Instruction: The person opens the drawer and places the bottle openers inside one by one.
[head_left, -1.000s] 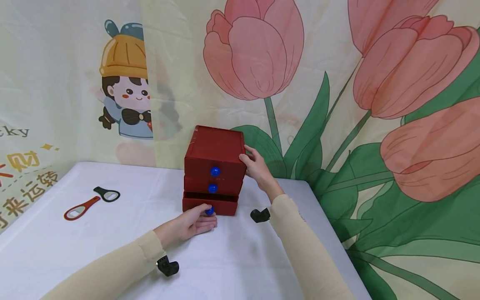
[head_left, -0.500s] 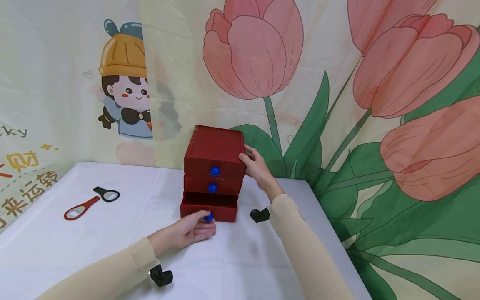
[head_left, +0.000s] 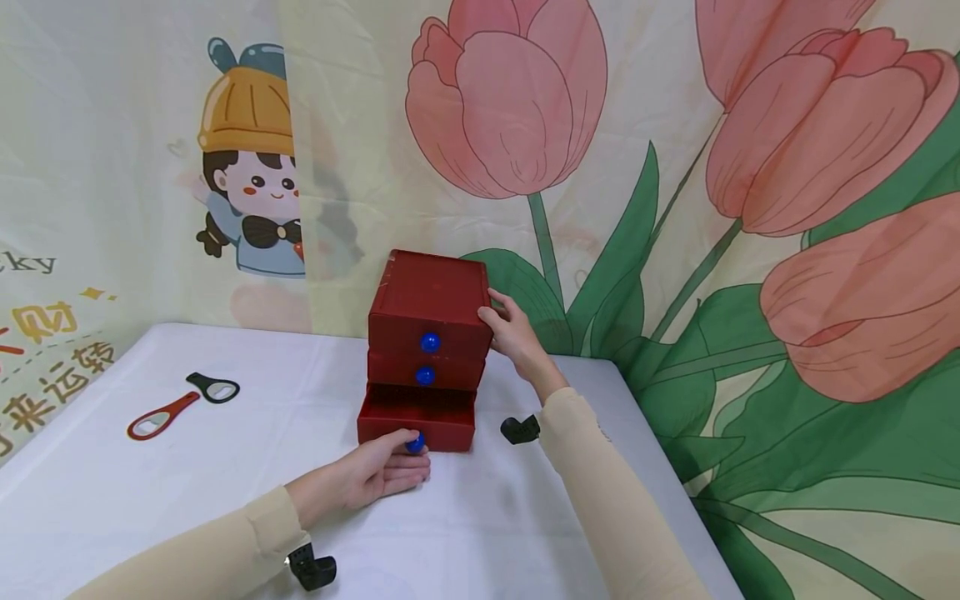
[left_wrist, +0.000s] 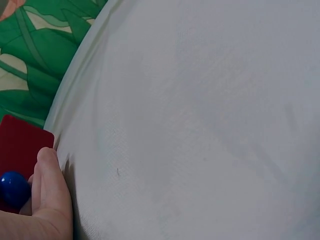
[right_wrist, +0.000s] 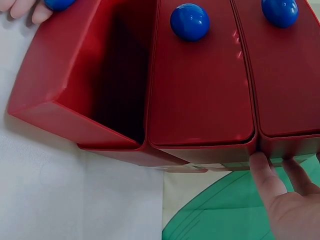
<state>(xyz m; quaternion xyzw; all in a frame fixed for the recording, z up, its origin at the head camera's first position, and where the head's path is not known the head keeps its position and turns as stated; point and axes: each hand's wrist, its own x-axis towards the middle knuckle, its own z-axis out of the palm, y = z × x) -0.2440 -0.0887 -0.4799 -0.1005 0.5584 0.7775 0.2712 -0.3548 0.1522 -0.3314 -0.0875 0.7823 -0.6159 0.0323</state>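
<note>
A small red cabinet (head_left: 431, 287) with three stacked drawers stands on the table. Each drawer has a round blue knob. The bottom drawer (head_left: 442, 433) is pulled well out; in the right wrist view its visible inside (right_wrist: 117, 75) is dark, partly in shadow. My left hand (head_left: 367, 475) pinches the lowest blue knob (head_left: 415, 443), thumb on top and the other fingers extended beneath. My right hand (head_left: 519, 337) presses its fingertips against the cabinet's right side near the upper front corner. The middle drawer (right_wrist: 200, 90) and top drawer (right_wrist: 282, 75) are closed.
Two bottle openers lie at the left on the white tablecloth (head_left: 285, 417): one red (head_left: 161, 418), one black (head_left: 215, 389). Behind the table hangs a cloth printed with tulips (head_left: 517, 108). The table's right edge runs beyond my right arm.
My left hand has drawn the bottom drawer outward, toward me, by its knob, so its opening shows wider. The right hand and the cabinet body have stayed in place.
</note>
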